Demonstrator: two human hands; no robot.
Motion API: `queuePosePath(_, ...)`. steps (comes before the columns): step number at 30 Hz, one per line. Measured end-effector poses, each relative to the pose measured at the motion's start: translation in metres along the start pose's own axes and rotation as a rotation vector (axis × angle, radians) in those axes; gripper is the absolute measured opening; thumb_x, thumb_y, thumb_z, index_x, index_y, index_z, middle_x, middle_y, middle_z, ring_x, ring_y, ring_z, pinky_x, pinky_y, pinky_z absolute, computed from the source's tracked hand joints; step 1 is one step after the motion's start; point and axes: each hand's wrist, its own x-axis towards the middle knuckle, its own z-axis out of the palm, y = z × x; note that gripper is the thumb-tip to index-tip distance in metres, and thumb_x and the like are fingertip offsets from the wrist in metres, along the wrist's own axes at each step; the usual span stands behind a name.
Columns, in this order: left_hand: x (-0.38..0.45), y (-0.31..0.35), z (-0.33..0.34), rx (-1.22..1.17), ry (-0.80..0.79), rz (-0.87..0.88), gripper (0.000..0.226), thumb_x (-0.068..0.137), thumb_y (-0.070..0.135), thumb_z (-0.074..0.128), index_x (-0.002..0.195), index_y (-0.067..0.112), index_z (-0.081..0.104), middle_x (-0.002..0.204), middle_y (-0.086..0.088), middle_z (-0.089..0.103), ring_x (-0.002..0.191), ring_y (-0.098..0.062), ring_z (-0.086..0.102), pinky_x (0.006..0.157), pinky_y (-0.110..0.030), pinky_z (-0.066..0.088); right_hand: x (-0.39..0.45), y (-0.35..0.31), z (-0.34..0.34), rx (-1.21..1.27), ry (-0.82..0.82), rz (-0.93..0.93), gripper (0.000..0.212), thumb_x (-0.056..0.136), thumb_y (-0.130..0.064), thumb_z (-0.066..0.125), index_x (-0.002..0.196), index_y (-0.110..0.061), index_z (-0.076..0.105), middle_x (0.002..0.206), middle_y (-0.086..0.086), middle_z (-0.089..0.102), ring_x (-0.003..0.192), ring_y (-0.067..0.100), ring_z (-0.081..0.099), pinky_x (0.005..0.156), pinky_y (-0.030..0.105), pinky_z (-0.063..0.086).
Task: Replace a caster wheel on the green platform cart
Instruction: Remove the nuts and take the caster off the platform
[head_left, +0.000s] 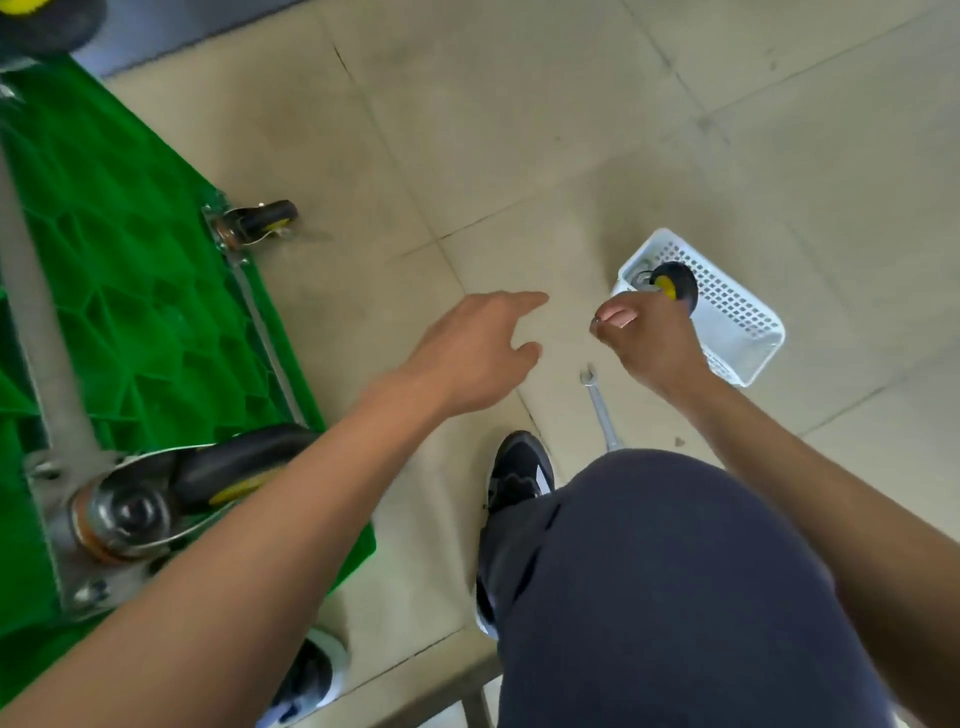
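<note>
The green ribbed plastic platform cart (119, 312) lies flipped with its underside up on the tiled floor (519, 130), and black caster wheels with yellow hubs are bolted at the near corner (171, 499) and at the next corner along (260, 221); a third shows at the top edge of the view. Which mount is being serviced cannot be told from here, so the job looks to be somewhere in its middle: a loose black caster wheel with a yellow hub (672, 283) sits at the mouth of a white perforated plastic basket (727, 322), and a silver open-end wrench (600, 408) lies on the floor beside the person's knee, untouched. The right hand (649, 338) is curled, its fingers (615, 314) bunched just in front of the loose wheel; they seem to pinch something small, though what it is cannot be made out. The left hand (478, 353) hovers open and empty between cart and basket, fingers relaxed and spread. Fitting and tightening appear still ahead.
</note>
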Motion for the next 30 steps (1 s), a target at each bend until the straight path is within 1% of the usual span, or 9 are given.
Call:
queuePosePath(2, 0.010, -0.001, 0.017, -0.012, -0.041, -0.009, 0.057, 0.098, 0.032, 0.054, 0.152, 0.032, 0.036, 0.156, 0.007, 0.040, 0.145, -0.016, 0.035, 0.117, -0.040, 0.033, 0.001, 0.031, 0.020, -0.052, 0.004, 0.056, 0.004, 0.087, -0.023, 0.068, 0.086, -0.024, 0.072, 0.086, -0.004, 0.071, 0.085, 0.017, 0.065, 0.073, 0.029, 0.047)
queuePosePath(4, 0.019, -0.003, 0.034, -0.029, -0.088, -0.019, 0.058, 0.098, 0.032, 0.054, 0.153, 0.032, 0.036, 0.157, 0.007, 0.039, 0.145, -0.015, 0.035, 0.118, -0.038, 0.032, 0.001, 0.057, 0.044, -0.098, 0.003, 0.084, 0.007, 0.087, -0.023, 0.066, 0.087, -0.024, 0.072, 0.087, -0.003, 0.071, 0.085, 0.020, 0.065, 0.074, 0.031, 0.050)
queuePosePath(7, 0.027, -0.011, 0.059, -0.074, -0.153, -0.059, 0.060, 0.097, 0.032, 0.056, 0.153, 0.033, 0.035, 0.157, 0.008, 0.038, 0.144, -0.013, 0.035, 0.118, -0.038, 0.032, 0.002, 0.087, 0.080, -0.176, -0.030, 0.066, 0.012, 0.092, -0.021, 0.061, 0.096, -0.020, 0.073, 0.095, 0.002, 0.071, 0.093, 0.025, 0.063, 0.076, 0.033, 0.051)
queuePosePath(11, 0.037, -0.025, 0.087, -0.124, -0.208, -0.116, 0.060, 0.094, 0.035, 0.056, 0.151, 0.036, 0.038, 0.155, 0.011, 0.042, 0.141, -0.010, 0.039, 0.116, -0.039, 0.036, 0.001, 0.112, 0.114, -0.245, -0.036, 0.076, 0.014, 0.094, -0.018, 0.058, 0.100, -0.018, 0.071, 0.102, 0.006, 0.069, 0.101, 0.028, 0.060, 0.073, 0.032, 0.044)
queuePosePath(15, 0.044, -0.036, 0.103, -0.114, -0.249, -0.146, 0.059, 0.093, 0.034, 0.055, 0.151, 0.036, 0.038, 0.155, 0.010, 0.042, 0.142, -0.011, 0.039, 0.116, -0.039, 0.036, 0.002, 0.129, 0.134, -0.302, -0.053, 0.132, 0.019, 0.096, -0.014, 0.053, 0.105, -0.015, 0.070, 0.104, 0.009, 0.068, 0.102, 0.029, 0.059, 0.075, 0.035, 0.047)
queuePosePath(23, 0.045, -0.043, 0.112, -0.139, -0.286, -0.172, 0.057, 0.095, 0.034, 0.052, 0.150, 0.039, 0.037, 0.156, 0.011, 0.040, 0.142, -0.011, 0.039, 0.115, -0.036, 0.036, -0.004, 0.153, 0.151, -0.358, -0.054, 0.175, 0.021, 0.094, -0.002, 0.051, 0.104, -0.011, 0.068, 0.105, 0.009, 0.063, 0.105, 0.029, 0.054, 0.069, 0.033, 0.040)
queuePosePath(25, 0.043, -0.042, 0.109, -0.148, -0.282, -0.176, 0.057, 0.096, 0.034, 0.052, 0.151, 0.039, 0.037, 0.156, 0.010, 0.039, 0.139, -0.014, 0.043, 0.113, -0.036, 0.039, -0.006, 0.152, 0.152, -0.360, -0.060, 0.179, 0.021, 0.092, 0.001, 0.052, 0.104, -0.010, 0.066, 0.106, 0.009, 0.061, 0.104, 0.030, 0.053, 0.068, 0.033, 0.041)
queuePosePath(27, 0.040, -0.039, 0.103, -0.159, -0.274, -0.194, 0.057, 0.097, 0.034, 0.052, 0.151, 0.039, 0.036, 0.157, 0.009, 0.038, 0.129, -0.022, 0.055, 0.107, -0.038, 0.046, -0.009, 0.149, 0.152, -0.360, -0.073, 0.185, 0.024, 0.091, 0.001, 0.054, 0.108, -0.011, 0.065, 0.111, 0.009, 0.059, 0.107, 0.029, 0.052, 0.069, 0.035, 0.043)
queuePosePath(30, 0.033, -0.036, 0.093, -0.182, -0.261, -0.197, 0.058, 0.096, 0.033, 0.054, 0.151, 0.038, 0.037, 0.156, 0.007, 0.040, 0.127, -0.019, 0.056, 0.107, -0.037, 0.045, -0.013, 0.140, 0.147, -0.334, -0.079, 0.187, 0.025, 0.093, -0.004, 0.056, 0.115, -0.011, 0.065, 0.118, 0.009, 0.059, 0.112, 0.028, 0.053, 0.075, 0.038, 0.048)
